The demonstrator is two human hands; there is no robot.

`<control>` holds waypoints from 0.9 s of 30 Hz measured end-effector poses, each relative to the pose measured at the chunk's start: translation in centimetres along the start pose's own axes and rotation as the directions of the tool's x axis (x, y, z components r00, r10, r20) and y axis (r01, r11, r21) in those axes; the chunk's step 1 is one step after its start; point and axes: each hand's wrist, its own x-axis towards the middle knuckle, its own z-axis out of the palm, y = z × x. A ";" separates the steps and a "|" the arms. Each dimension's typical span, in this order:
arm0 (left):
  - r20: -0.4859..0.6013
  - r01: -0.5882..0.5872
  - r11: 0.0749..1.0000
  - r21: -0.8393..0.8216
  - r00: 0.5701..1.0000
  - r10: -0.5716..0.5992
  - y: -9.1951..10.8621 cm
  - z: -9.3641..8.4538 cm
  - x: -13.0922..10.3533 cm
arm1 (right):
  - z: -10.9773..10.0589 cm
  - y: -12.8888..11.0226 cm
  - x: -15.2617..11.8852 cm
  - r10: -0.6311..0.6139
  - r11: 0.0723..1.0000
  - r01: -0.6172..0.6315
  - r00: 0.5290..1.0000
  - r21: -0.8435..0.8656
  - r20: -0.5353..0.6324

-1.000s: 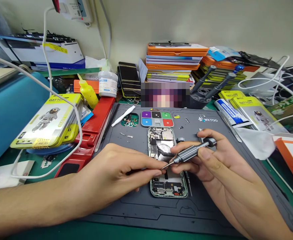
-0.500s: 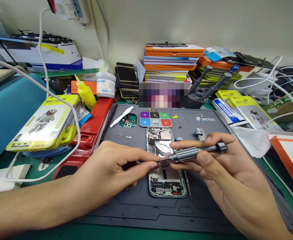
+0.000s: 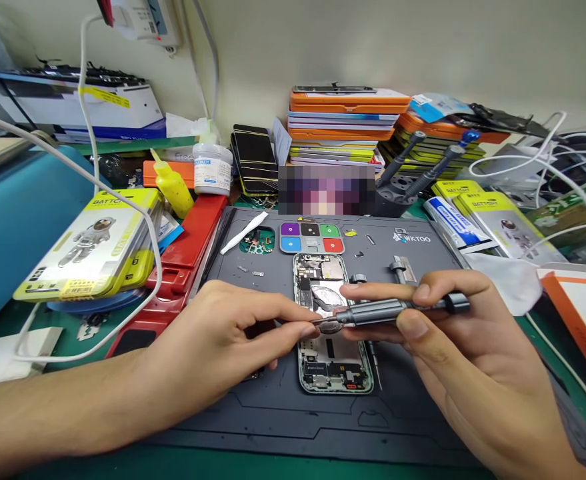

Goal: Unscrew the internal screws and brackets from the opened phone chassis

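Note:
A grey screwdriver [image 3: 380,311] lies almost level above an opened phone [image 3: 330,370], its thin tip pointing left. My right hand [image 3: 453,340] grips its handle between fingers and thumb, near the dark end cap. With thumb and forefinger, my left hand [image 3: 257,327] pinches the tip end of the screwdriver; whether a small part is there too cannot be made out. The phone lies on the dark grey mat [image 3: 273,427] with its inside parts showing, and the hands and tool hide part of its middle.
Behind the phone lies a colored pad [image 3: 311,238], with a white pry tool [image 3: 244,233] and small metal parts around. Another screwdriver [image 3: 400,270] rests on the mat. Battery boxes [image 3: 90,243], a red tool [image 3: 187,243] and a white jar [image 3: 212,168] stand left; a screwdriver holder [image 3: 397,193] stands behind.
The screwdriver's end cap has shifted right, and my right hand has moved slightly right with its fingers repositioned on the handle. My left hand keeps its pinch at the tip.

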 end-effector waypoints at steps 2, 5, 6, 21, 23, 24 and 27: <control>0.006 0.007 1.000 0.002 1.000 -0.007 0.1 -0.1 0.0 | 0.0 0.0 0.0 0.006 1.000 -0.006 1.000 -0.006 -0.004; 0.011 0.008 1.000 -0.003 1.000 -0.008 0.1 -0.1 0.0 | -0.1 0.0 -0.2 0.018 1.000 -0.018 1.000 -0.018 -0.018; 0.008 0.004 1.000 -0.003 1.000 -0.004 0.1 -0.1 0.0 | -0.2 0.0 -0.2 0.021 1.000 -0.021 1.000 -0.023 -0.022; -0.012 -0.008 0.999 0.042 1.000 0.008 0.0 -0.1 0.1 | -0.1 -0.3 -0.3 0.016 0.999 -0.015 1.000 -0.049 0.018; -0.003 -0.002 0.999 0.039 1.000 0.002 0.0 -0.1 0.1 | -0.1 -0.3 -0.5 0.026 0.998 -0.025 1.000 -0.053 0.017; 0.003 0.001 0.999 0.040 1.000 -0.001 0.0 -0.1 0.0 | -0.1 -0.3 -0.5 0.025 0.998 -0.025 1.000 -0.057 0.015; 0.013 0.003 0.999 0.044 1.000 -0.004 -0.1 -0.1 0.0 | 0.1 -0.2 -0.5 0.019 0.997 -0.018 1.000 -0.073 0.008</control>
